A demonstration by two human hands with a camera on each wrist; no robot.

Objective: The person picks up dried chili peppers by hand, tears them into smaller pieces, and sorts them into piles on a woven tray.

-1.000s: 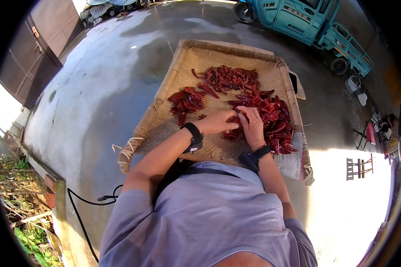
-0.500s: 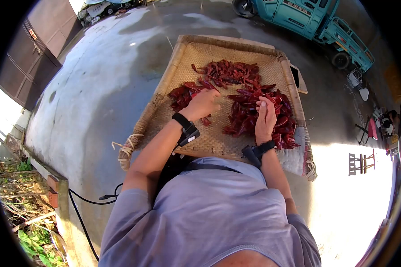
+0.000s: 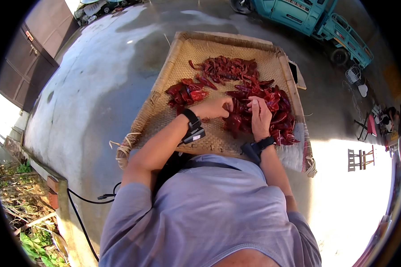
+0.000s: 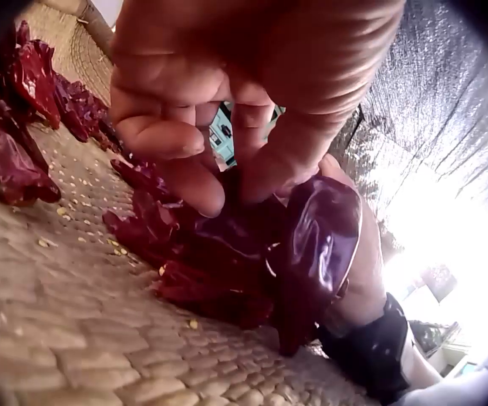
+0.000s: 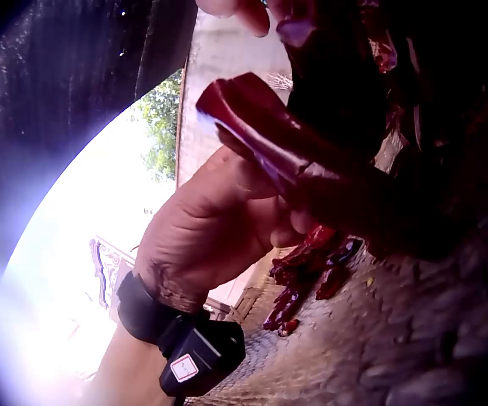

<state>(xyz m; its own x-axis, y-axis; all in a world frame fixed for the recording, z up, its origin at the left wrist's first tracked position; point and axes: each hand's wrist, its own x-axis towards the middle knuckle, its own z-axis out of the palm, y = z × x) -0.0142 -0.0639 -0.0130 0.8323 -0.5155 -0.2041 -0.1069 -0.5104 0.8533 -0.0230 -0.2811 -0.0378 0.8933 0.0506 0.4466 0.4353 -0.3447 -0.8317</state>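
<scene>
Dried red chili peppers lie in a woven tray point(image 3: 149, 118). My left hand point(image 3: 211, 108) is at the near left edge of the right-hand chili heap point(image 3: 278, 109), its fingers curled with the thumb against them. In the left wrist view, thumb and fingers pinch at a dark chili pepper point(image 4: 324, 245), glossy and close over the weave. My right hand point(image 3: 260, 118) stands just beside, upright over the heap, fingers bent round a chili pepper mostly hidden in the head view. In the right wrist view a curved chili pepper point(image 5: 252, 127) overlaps my left hand.
A smaller chili pile point(image 3: 186, 92) sits at the tray's left, and shrivelled pieces point(image 3: 229, 69) lie toward its far side. Pale seeds dot the weave. A phone-like black object point(image 3: 293, 73) rests by the right rim. A teal three-wheeled truck point(image 3: 294, 15) stands beyond.
My left hand went from beside the right hand over to the left pile, then came back to the right-hand heap. The right hand stayed over that heap, shifting slightly.
</scene>
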